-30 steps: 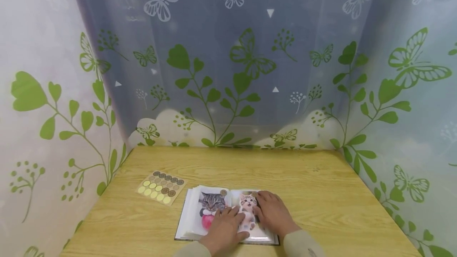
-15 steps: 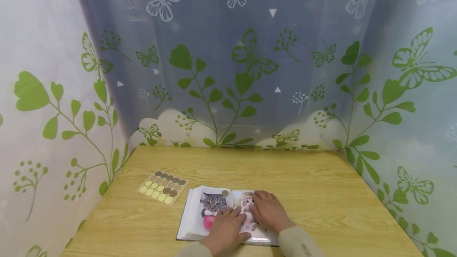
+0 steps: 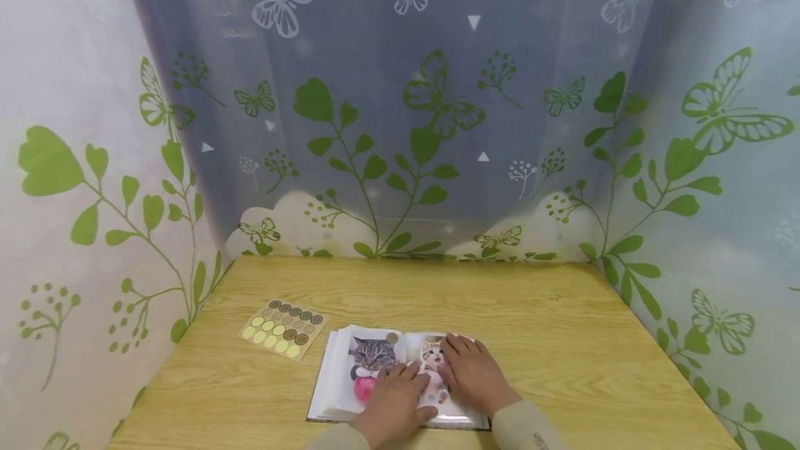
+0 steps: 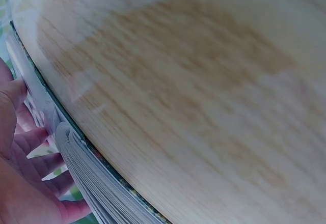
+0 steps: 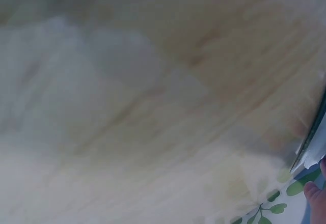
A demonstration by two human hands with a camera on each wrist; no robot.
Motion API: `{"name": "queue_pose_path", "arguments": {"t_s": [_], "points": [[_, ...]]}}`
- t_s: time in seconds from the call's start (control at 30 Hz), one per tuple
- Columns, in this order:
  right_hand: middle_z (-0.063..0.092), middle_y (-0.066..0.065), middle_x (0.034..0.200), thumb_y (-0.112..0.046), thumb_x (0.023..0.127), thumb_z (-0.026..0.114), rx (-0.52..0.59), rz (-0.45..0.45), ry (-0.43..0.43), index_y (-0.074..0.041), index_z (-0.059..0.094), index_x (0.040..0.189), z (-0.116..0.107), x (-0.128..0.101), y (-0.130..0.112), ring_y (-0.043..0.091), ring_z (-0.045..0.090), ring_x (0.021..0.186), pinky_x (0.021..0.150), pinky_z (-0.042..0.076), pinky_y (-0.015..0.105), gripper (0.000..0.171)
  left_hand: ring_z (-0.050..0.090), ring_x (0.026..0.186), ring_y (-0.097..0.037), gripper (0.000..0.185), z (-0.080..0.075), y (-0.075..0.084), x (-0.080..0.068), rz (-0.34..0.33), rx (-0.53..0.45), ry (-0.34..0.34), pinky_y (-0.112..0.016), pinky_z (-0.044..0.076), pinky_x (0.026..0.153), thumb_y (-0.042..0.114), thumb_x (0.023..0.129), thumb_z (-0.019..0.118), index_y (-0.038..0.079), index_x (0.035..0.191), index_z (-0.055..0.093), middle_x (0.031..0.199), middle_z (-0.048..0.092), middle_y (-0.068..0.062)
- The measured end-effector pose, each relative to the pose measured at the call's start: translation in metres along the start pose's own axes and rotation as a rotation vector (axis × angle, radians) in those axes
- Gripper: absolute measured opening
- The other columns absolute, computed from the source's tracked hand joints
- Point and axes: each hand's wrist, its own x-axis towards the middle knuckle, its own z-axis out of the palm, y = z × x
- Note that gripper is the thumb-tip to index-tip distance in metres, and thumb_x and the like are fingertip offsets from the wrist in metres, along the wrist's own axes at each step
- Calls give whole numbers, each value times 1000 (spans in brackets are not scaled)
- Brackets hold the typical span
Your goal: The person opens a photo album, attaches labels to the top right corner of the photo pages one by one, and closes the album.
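A photo album (image 3: 331, 387) lies spread on the table, a tabby cat picture (image 3: 375, 356) on its left page and a kitten picture (image 3: 431, 353) on its right page. My left hand (image 3: 395, 401) rests flat across the middle of the album, fingers extended; in the left wrist view that hand (image 4: 23, 183) lies over the stacked page edges (image 4: 86, 168). My right hand (image 3: 478, 377) lies on the right page, its fingers over that page's upper right corner and part of the kitten. A round brown sticker (image 3: 392, 337) sits at the left page's upper right.
To the album's left lies a sticker sheet (image 3: 281, 332) with rows of brown and yellow round spots. The wood-grain table (image 3: 562, 339) meets a patterned curtain (image 3: 400, 158) at the back and sides.
The right hand has shifted slightly left over the kitten picture, covering more of it and of the page's upper corner. The left hand stays in place.
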Motion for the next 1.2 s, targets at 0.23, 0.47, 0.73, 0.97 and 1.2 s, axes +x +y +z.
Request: {"name": "queue_pose_path", "arguments": {"t_s": [0.23,0.47,0.73,0.97,1.2], "points": [[50,20,143,-32,103,49,16,33,-11,-4,52,142,-5,-5,1,36,44,133,110,32,58,47,51,127,-33,58,0,0,0,-2,-13,-4,-59,40,103,56,89,63,16,131,63,141,55,-10],[55,20,135,-26,101,54,56,60,28,-4,57,137,-5,-5,0,37,49,128,107,36,59,42,52,126,-33,57,2,0,-2,-3,-21,1,-58,41,102,56,88,64,16,129,63,139,56,-10],[54,21,136,-26,101,55,73,103,6,-6,55,140,-7,-4,4,37,48,130,108,35,57,44,54,123,-33,56,5,-2,1,13,-2,42,-59,43,100,57,88,64,16,127,65,136,58,-10],[53,25,136,-26,98,60,87,125,-2,2,58,132,-9,-5,7,40,49,128,108,36,57,44,52,126,-35,58,0,-1,4,-2,-23,1,-61,39,103,56,88,64,15,130,63,139,55,-12],[56,27,131,-26,97,62,87,120,33,6,61,125,-10,-13,14,41,52,124,106,39,55,42,52,125,-35,58,-6,2,4,-10,-12,-7,-61,39,103,57,87,66,16,127,64,136,57,-12]]}}
